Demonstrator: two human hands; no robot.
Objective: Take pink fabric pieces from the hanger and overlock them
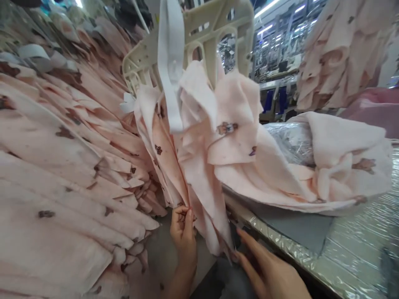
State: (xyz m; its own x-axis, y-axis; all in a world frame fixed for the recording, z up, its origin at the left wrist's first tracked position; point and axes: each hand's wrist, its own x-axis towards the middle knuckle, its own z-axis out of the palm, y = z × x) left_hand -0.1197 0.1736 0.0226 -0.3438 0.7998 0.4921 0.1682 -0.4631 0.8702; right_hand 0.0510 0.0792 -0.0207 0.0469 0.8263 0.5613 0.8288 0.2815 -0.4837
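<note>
Since cloth [170, 166] is hung from a hanger [245, 25], its loose bottom is pinched by the left hand [182, 228], likely for steadying; right hand [274, 270]: fingers parted, pinch unclear.

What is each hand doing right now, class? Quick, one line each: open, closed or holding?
Left hand: closed, pinching the hanging pink cloth.
Right hand: at the cloth's lower end; whether it grips cannot be told.

Hanging cloth [199, 137]: matt fabric, soft, slightly fuzzy look
Hanger [215, 15]: looks like hard plastic, smooth, faint sheen
Strap [171, 62]: smooth, matt cloth
Bag [291, 141]: clear plastic film, crinkled, glossy
Table [355, 236]: wrinkled clear plastic covering, very glossy
</note>
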